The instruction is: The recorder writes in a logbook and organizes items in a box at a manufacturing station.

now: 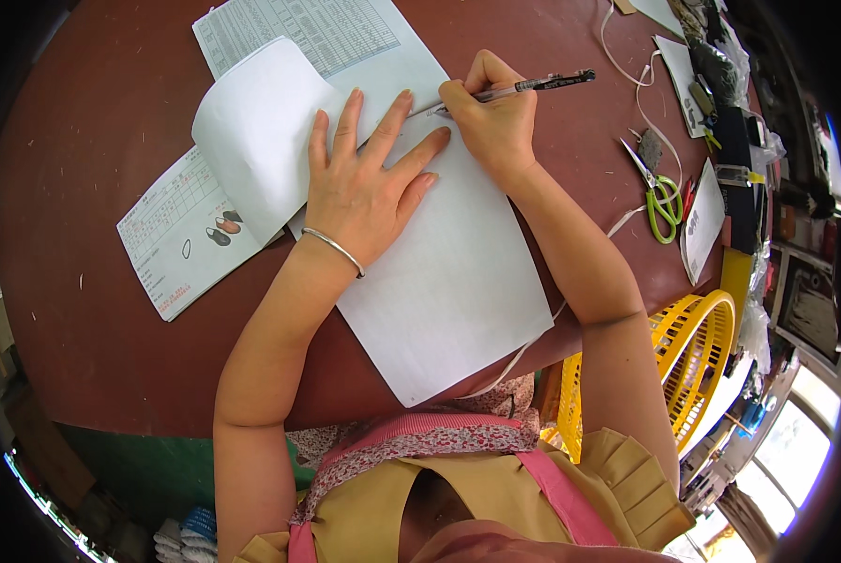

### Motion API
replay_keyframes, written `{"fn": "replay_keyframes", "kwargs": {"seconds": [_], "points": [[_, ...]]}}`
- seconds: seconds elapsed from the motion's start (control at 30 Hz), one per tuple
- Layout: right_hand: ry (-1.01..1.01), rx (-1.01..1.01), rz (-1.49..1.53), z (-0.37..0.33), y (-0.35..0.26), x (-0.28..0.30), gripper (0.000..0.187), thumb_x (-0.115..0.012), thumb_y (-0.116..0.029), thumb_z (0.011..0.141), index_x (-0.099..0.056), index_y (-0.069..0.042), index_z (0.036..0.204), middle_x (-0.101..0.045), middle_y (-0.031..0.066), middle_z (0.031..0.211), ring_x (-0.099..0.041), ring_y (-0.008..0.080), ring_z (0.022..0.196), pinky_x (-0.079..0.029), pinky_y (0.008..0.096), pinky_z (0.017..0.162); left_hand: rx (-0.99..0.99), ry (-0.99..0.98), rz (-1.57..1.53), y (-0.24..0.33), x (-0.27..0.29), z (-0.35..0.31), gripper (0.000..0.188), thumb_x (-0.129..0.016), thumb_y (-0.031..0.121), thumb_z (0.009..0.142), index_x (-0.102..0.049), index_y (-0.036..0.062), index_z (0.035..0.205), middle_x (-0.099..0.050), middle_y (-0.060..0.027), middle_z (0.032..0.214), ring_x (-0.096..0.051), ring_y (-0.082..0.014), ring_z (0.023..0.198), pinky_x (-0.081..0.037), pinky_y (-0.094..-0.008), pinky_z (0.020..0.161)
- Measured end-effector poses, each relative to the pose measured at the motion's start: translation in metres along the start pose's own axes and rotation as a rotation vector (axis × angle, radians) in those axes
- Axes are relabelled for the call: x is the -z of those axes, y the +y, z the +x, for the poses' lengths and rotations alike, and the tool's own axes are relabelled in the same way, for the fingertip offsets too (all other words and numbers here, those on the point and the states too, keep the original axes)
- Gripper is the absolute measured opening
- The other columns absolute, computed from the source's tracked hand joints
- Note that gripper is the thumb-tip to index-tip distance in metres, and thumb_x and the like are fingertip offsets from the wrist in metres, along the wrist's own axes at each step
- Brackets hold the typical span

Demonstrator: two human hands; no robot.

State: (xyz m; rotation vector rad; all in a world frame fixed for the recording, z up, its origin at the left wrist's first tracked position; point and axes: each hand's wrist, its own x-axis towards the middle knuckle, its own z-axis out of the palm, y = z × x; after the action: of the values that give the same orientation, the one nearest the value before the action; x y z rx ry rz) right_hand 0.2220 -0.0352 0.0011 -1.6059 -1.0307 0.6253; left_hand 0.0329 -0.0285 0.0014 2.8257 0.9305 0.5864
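Observation:
A blank white sheet of paper (448, 291) lies on the dark red table, reaching over its near edge. My left hand (369, 178) rests on it with the fingers spread, a silver bangle (334, 251) round the wrist. In my right hand (495, 122) is a pen (552, 82) with a black cap end, its tip side down near the top of the sheet. Left of my left hand, a stack of printed forms (181, 235) has its top pages curled over (261, 131). Beyond, a sheet with a printed table (317, 38) lies partly under the others.
Green-handled scissors (662, 208) lie at the right beside a thin white cord (647, 70) and a white card (702, 225). A yellow plastic basket (720, 347) stands at the table's right near edge. Bags and small items (730, 75) crowd the far right side.

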Motion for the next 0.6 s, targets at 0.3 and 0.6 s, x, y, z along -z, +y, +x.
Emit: {"fn": "replay_keyframes", "kwargs": {"seconds": [0.3, 0.6], "points": [[0.017, 0.023, 0.061, 0.0005, 0.004, 0.0019, 0.03, -0.066, 0.0, 0.083, -0.042, -0.006, 0.067, -0.045, -0.0039, 0.062, -0.041, 0.0041, 0.06, -0.037, 0.0257, 0.052, 0.006, -0.018, 0.011, 0.0005, 0.0004, -0.0005, 0.04, -0.063, 0.039, 0.096, -0.064, 0.0365, 0.136, -0.045, -0.0035, 0.155, -0.038, -0.0432, 0.141, -0.025, -0.0657, 0.115], [0.019, -0.004, 0.035, 0.0004, 0.0025, 0.0008, 0.033, -0.066, 0.003, 0.084, -0.041, -0.007, 0.067, -0.042, -0.0059, 0.063, -0.039, 0.0027, 0.061, -0.037, 0.0235, 0.053, 0.001, -0.011, 0.013, -0.0004, -0.0012, -0.0008, 0.037, -0.061, 0.041, 0.097, -0.065, 0.0369, 0.134, -0.046, -0.0032, 0.154, -0.037, -0.0438, 0.141, -0.025, -0.0662, 0.115]]}}
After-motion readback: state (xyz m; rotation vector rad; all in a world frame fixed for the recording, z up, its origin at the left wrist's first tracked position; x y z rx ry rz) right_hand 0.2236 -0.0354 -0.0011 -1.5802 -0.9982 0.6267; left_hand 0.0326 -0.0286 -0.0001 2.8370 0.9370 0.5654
